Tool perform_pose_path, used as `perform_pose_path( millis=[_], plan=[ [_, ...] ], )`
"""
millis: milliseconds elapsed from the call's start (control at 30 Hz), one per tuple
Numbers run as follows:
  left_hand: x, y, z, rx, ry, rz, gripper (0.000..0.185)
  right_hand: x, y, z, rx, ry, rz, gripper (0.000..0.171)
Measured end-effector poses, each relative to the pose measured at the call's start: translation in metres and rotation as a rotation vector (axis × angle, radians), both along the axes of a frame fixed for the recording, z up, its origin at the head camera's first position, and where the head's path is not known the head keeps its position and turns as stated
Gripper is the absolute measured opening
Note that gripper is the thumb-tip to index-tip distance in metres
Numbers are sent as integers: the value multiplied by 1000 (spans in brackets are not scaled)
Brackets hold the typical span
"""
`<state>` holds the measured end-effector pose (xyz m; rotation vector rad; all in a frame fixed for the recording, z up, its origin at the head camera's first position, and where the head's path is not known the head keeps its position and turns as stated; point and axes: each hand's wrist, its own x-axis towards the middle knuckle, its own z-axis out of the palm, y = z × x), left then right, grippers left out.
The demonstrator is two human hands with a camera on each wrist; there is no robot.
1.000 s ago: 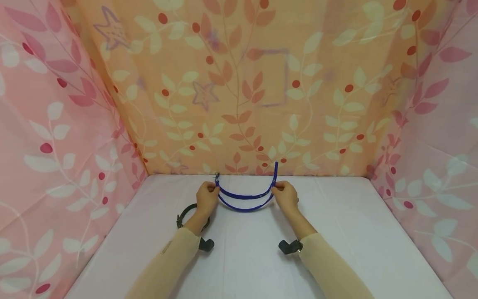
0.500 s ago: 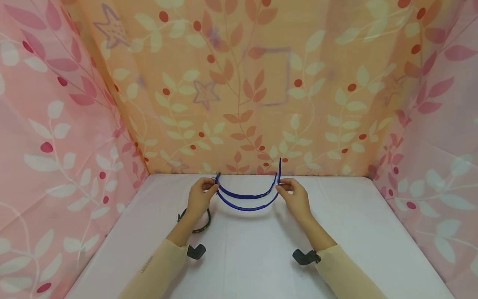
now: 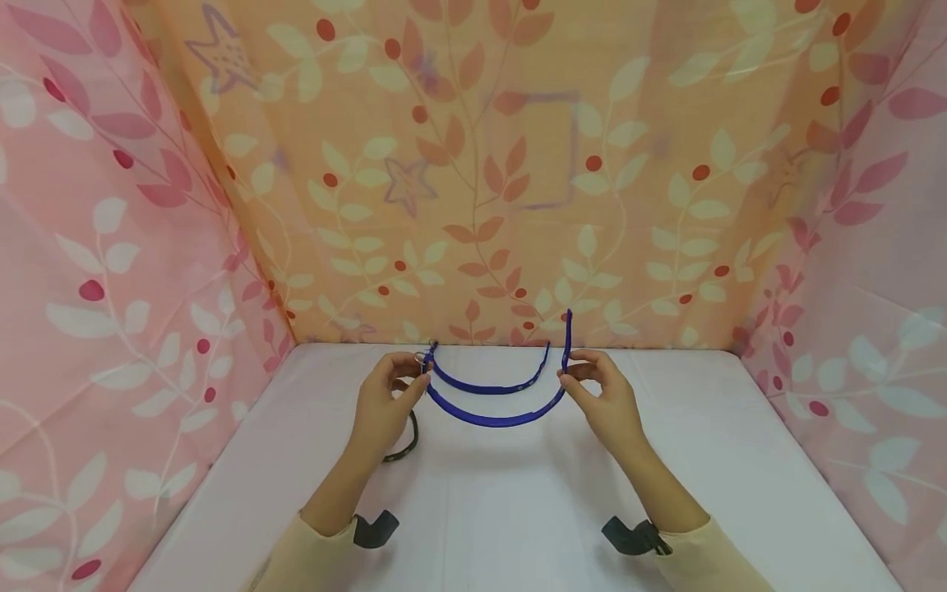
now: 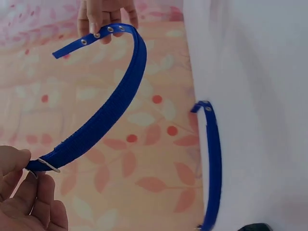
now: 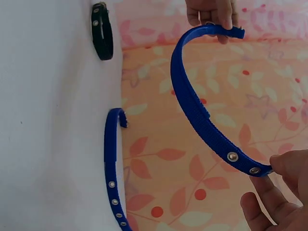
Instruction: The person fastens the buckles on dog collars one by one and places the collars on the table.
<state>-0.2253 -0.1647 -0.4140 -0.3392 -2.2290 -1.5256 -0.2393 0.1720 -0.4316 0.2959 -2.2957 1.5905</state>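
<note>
Between my two hands a blue pet collar (image 3: 497, 422) hangs in a downward curve above the table. My left hand (image 3: 381, 407) pinches its end by the metal loop (image 4: 49, 165), thumb against fingers. At the other end, my right hand (image 3: 612, 407) pinches the strap among its metal eyelets (image 5: 233, 156), and the tip sticks up past the fingers. A second blue collar (image 3: 484, 390) lies on the table behind, curved, with eyelets of its own (image 5: 112, 184). Beyond my left wrist lies a dark collar (image 3: 411, 440), partly hidden by that hand.
The white table (image 3: 488, 526) ends at an orange leaf-patterned curtain (image 3: 473, 164) at the back. Pink patterned curtains (image 3: 118, 312) hang on both sides. Black wrist mounts (image 3: 376, 529) stick out from both sleeves.
My hands have drawn apart and come nearer to me with the held collar. It now stands clearly separate from the second blue collar, and my left hand covers more of the dark one.
</note>
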Motion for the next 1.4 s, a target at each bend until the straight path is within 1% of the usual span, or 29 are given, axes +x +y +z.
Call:
perform_pose_path(
  millis=[100, 200, 367, 567, 633, 733, 833, 933, 1100, 1200, 1267, 1400],
  plan=[
    [13, 5, 6, -23, 53, -16, 24, 11, 3, 8, 55, 28, 1, 36],
    [25, 10, 13, -33, 74, -37, 26, 22, 5, 16, 84, 67, 2, 34],
    [45, 21, 25, -28, 77, -41, 28, 37, 9, 31, 91, 101, 16, 30],
    [64, 37, 35, -27, 84, -31, 30, 49, 13, 49, 118, 135, 72, 24],
    [70, 42, 37, -41, 85, -22, 31, 52, 13, 54, 138, 160, 95, 24],
    [78, 47, 40, -49, 79, -14, 32, 58, 14, 60, 199, 227, 132, 29],
    [83, 50, 41, -26, 83, -39, 31, 63, 15, 66, 266, 313, 176, 34],
    [86, 52, 42, 21, 102, -77, 27, 67, 17, 71, 313, 367, 228, 37],
    [87, 52, 42, 83, 151, -146, 20, 69, 17, 73, 335, 456, 339, 42],
    [88, 50, 43, 108, 133, -191, 18, 69, 16, 72, 322, 524, 380, 46],
    [89, 49, 43, 126, 116, -208, 19, 70, 15, 71, 313, 557, 393, 47],
    [92, 49, 44, 141, 92, -210, 24, 71, 13, 68, 311, 596, 403, 49]
  ],
)
